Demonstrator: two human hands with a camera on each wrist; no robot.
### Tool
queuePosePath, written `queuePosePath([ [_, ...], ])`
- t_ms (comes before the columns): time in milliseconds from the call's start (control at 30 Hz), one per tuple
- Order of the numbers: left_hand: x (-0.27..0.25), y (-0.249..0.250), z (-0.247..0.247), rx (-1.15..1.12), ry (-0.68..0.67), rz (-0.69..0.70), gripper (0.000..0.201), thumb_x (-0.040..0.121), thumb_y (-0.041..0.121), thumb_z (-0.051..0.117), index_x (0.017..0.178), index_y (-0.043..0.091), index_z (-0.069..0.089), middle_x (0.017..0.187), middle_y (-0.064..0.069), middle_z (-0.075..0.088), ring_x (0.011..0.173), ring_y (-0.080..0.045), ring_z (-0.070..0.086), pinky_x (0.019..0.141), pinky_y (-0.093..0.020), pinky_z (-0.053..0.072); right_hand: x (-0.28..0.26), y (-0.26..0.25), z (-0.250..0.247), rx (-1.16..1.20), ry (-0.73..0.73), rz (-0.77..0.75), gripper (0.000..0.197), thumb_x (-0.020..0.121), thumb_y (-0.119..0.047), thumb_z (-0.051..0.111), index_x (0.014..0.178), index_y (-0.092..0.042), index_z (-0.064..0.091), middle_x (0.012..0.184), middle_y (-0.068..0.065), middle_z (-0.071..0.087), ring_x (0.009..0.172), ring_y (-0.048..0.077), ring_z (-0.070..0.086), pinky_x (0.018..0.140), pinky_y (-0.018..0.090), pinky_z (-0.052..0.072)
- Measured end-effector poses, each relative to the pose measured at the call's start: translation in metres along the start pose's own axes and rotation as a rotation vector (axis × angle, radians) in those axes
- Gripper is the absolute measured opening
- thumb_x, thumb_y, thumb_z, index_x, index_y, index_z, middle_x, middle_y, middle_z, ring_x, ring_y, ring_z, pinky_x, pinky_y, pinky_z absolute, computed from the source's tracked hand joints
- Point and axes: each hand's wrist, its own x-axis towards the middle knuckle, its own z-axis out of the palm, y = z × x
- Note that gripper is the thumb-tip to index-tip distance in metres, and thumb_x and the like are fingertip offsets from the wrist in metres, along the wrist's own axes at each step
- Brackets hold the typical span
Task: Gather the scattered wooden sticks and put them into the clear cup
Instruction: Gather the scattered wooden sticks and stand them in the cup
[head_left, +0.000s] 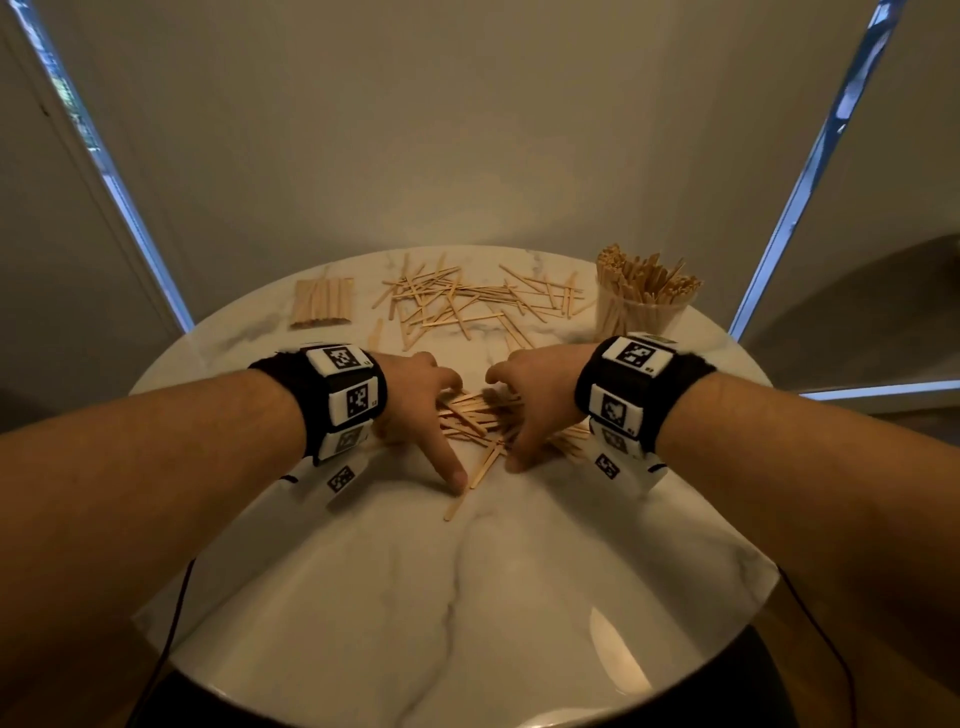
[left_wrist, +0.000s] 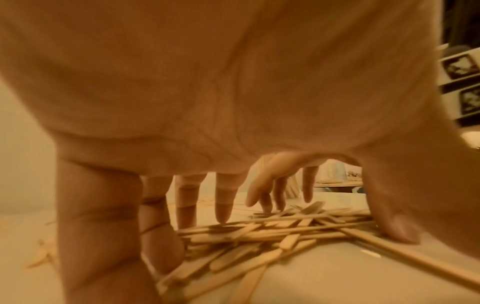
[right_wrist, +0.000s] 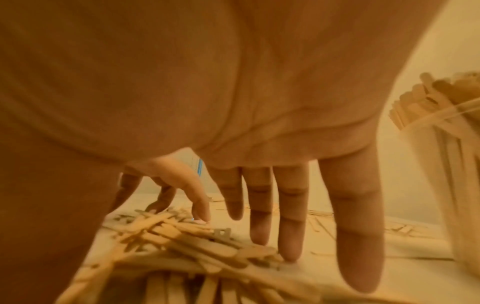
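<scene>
Round marble table (head_left: 467, 597); window strips (head_left: 119, 197), apparently blinds between.

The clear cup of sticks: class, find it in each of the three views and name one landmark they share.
Head: clear cup at far right of the table.
Left wrist: blurred behind the fingers, cannot tell.
Right wrist: at the right edge, beside the little finger.
Shared landmark: stick pile between both hands.

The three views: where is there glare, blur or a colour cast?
Head view: dim and sharp, glare on the near table, window edges bent. Left wrist view: orange cast, left hand soft, near sticks blurred. Right wrist view: same cast, clear cup smeared.
</scene>
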Motion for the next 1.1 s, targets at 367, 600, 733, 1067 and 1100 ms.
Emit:
queuePosePath([
  [367,0.006,-0.004,-0.003,-0.205,0.19,0.035,0.108,0.062,0.076,0.08,0.152,0.032,0.04,0.133,0.01,0.059,0.112,-0.016,0.059,0.101,-0.04,0.052,0.006,0.011,-0.007,0.023,0.083,-0.018,0.092,0.077,-0.064,0.078,0.154,-0.03,0.039,0.145,-0.001,0.052,0.125,0.023,0.054,0.104,0.044,0.05],
  [600,0.011,-0.009,0.003,-0.049,0.101,-0.071,0.125,0.053,0.084,0.077,0.158,0.036,0.029,0.145,-0.001,0.046,0.125,-0.024,0.052,0.101,-0.044,0.052,0.016,-0.008,0.001,-0.08,0.118,-0.072,0.049,0.097,-0.041,0.064,0.14,-0.021,0.051,0.129,0.007,0.059,0.106,0.024,0.06,0.093,0.038,0.053],
  [733,0.014,-0.005,0.002,-0.092,0.192,-0.041,0.066,0.08,0.052,0.075,0.139,0.031,0.054,0.116,0.004,0.063,0.1,-0.016,0.061,0.092,-0.039,0.057,0.017,-0.009,0.001,-0.119,0.105,-0.068,0.038,0.101,-0.034,0.059,0.134,-0.018,0.05,0.122,0.007,0.059,0.098,0.023,0.06,0.084,0.036,0.051],
  [1067,0.023,-0.003,0.006,0.007,0.233,0.016,0.024,0.105,0.04,0.052,0.113,0.018,0.059,0.104,-0.003,0.063,0.093,-0.023,0.059,0.078,-0.033,0.045,0.024,-0.004,0.003,-0.128,0.094,-0.085,0.028,0.102,-0.02,0.055,0.128,-0.015,0.05,0.107,0.006,0.054,0.089,0.022,0.053,0.075,0.034,0.04],
  [1100,0.024,-0.004,0.006,-0.005,0.245,0.015,0.021,0.107,0.038,0.049,0.109,0.018,0.057,0.105,-0.005,0.062,0.093,-0.024,0.058,0.078,-0.033,0.045,0.026,-0.002,0.003,-0.108,0.1,-0.085,0.025,0.102,-0.021,0.055,0.126,-0.015,0.051,0.105,0.005,0.054,0.089,0.022,0.054,0.075,0.034,0.04],
])
